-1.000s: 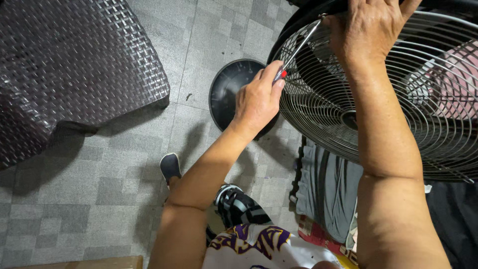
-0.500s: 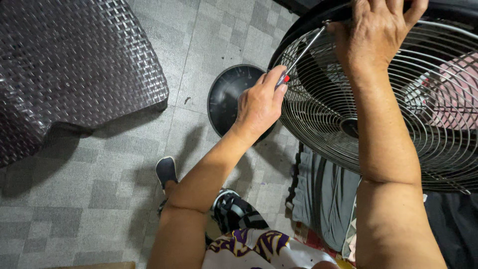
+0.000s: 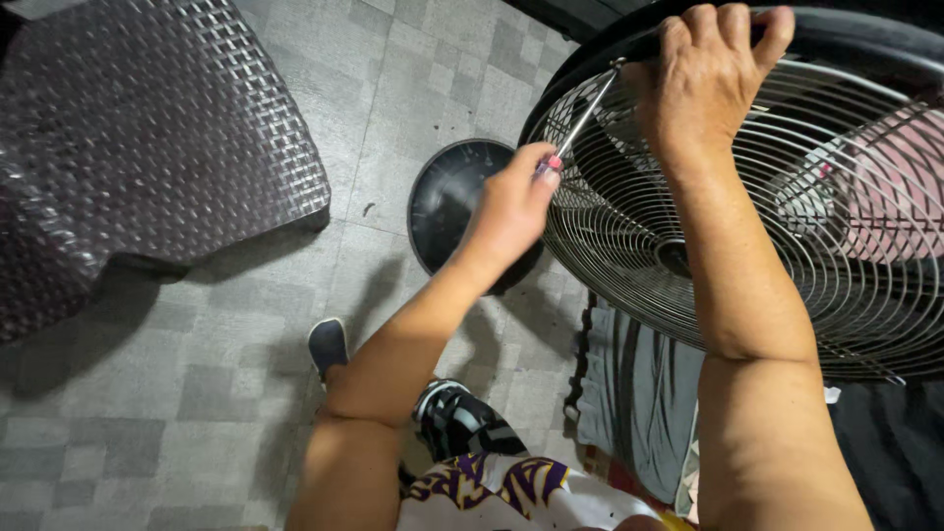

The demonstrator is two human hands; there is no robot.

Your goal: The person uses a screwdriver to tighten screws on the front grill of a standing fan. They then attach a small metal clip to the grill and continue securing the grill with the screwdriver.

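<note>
A large fan with a wire metal grille (image 3: 787,246) and a black outer rim (image 3: 885,39) fills the right side. My right hand (image 3: 713,74) grips the top of that rim, fingers curled over it. My left hand (image 3: 511,202) holds a screwdriver (image 3: 580,123) with a reddish handle; its metal shaft points up to the rim's edge just left of my right hand. A pink blade shows behind the grille at the far right.
The fan's round black base (image 3: 452,202) sits on the grey tiled floor below my left hand. A dark diamond-pattern metal plate (image 3: 138,147) lies at the left. My shoe (image 3: 327,344) and patterned clothing (image 3: 492,482) are at the bottom, striped cloth (image 3: 629,383) under the fan.
The view has shifted slightly. My left hand with the screwdriver stays at the rim's edge, and my right hand keeps its grip on the top.
</note>
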